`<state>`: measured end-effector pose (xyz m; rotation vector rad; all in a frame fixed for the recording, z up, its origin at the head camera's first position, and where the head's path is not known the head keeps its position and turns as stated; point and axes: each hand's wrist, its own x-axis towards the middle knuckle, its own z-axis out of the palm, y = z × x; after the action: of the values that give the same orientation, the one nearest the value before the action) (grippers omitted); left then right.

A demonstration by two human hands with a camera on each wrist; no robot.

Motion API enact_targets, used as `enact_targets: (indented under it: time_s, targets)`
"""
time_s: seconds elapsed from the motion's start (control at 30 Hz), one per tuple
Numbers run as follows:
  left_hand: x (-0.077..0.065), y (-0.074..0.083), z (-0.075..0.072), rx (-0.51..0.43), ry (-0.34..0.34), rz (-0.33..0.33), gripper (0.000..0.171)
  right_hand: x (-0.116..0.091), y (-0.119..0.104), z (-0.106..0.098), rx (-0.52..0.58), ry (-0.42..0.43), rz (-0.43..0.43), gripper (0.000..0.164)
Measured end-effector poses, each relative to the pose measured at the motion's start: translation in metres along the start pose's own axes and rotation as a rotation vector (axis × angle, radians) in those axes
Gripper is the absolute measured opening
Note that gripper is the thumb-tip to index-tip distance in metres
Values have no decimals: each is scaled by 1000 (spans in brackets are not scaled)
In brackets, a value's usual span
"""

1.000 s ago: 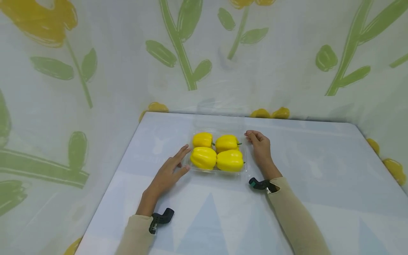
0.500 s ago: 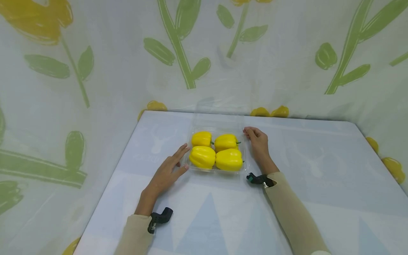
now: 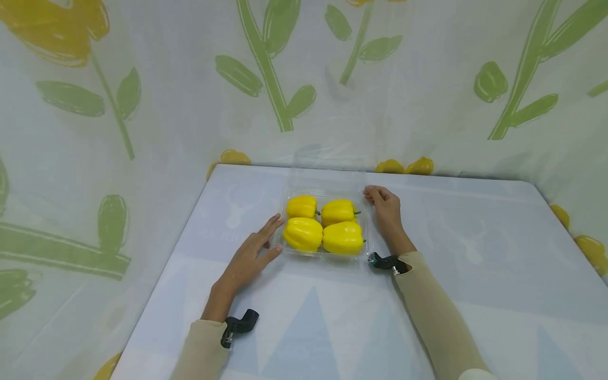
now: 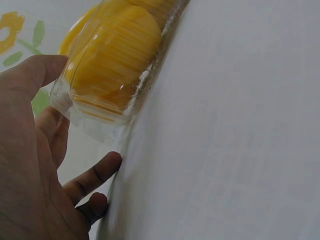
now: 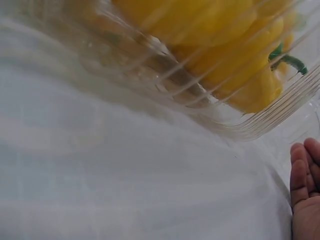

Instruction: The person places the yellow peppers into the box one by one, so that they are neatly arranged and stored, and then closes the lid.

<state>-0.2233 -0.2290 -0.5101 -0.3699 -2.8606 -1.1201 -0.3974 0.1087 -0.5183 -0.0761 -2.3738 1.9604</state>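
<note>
Several yellow bell peppers (image 3: 343, 238) sit in a clear plastic clamshell box (image 3: 328, 256), whose see-through lid (image 3: 328, 179) is folded back toward the wall. My left hand (image 3: 249, 258) is at the box's left side, fingers spread and nearly straight. In the left wrist view, its thumb (image 4: 47, 67) lies against the box wall, while the lower fingers reach toward the table. By the lid's right edge, near the hinge corner, is my right hand (image 3: 387, 215), with loosely bent fingers. The right wrist view shows those fingers (image 5: 299, 175) just below the clear plastic, gripping nothing visible.
The box stands on a white table (image 3: 456, 243) with pale blue and grey printed shapes, toward its back edge. Behind and to the left hangs a wall sheet (image 3: 180, 105) printed with green stems and yellow flowers. Each wrist wears a black camera mount (image 3: 242, 323).
My right hand has slid slightly away from me, along the box's right side to the lid's edge. The left hand, the peppers and the lid stay where they were.
</note>
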Motion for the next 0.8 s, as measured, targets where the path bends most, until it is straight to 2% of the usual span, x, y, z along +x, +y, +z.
enact_targets:
  time_s: [0.1, 0.33, 0.8]
  targets:
    - [1, 0, 0, -4, -3, 1, 63, 1, 0, -1, 11, -8, 0, 37]
    - [0, 2, -1, -10, -1, 1, 64, 3, 1, -1, 7, -13, 32, 47]
    - [0, 2, 0, -4, 1, -14, 63, 0, -3, -3, 10, -2, 20, 43]
